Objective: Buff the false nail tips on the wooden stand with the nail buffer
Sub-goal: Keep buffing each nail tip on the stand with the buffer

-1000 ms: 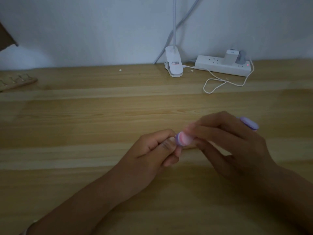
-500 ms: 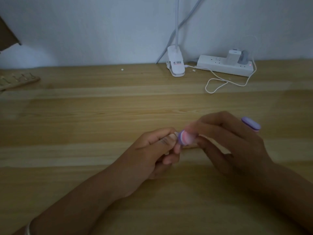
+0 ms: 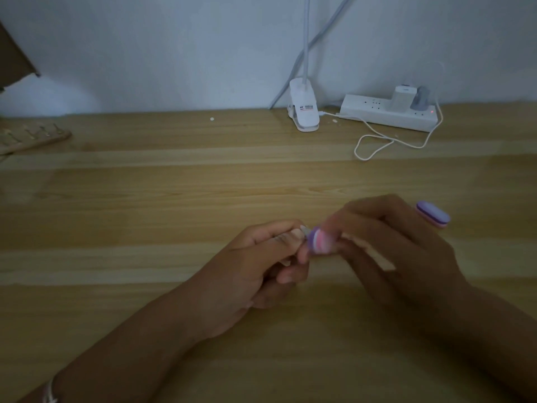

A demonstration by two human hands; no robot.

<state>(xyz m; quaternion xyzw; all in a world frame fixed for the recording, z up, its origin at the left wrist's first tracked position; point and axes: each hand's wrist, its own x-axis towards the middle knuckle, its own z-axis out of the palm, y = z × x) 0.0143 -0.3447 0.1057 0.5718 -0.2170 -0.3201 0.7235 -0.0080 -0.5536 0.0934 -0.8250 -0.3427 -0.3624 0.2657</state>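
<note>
Small pale false nail tip [image 3: 304,229], blurred, pinched in left hand [image 3: 261,266] grip above light wooden worktop [image 3: 174,199]: thin, light, prob. brittle, so hold by edges. Purple-pink layered nail buffer block [image 3: 319,242] wrapped in right hand [image 3: 392,242] grip, end touching tip. Flat wooden stand [image 3: 35,138] far left, well apart.

Home desk: wooden tabletop [image 3: 174,199], power strip [image 3: 386,116], clip lamp [image 3: 303,110].

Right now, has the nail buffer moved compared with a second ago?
No. The nail buffer in the right hand lies at the same offset below the white lamp clip; only the camera shifted.
</note>
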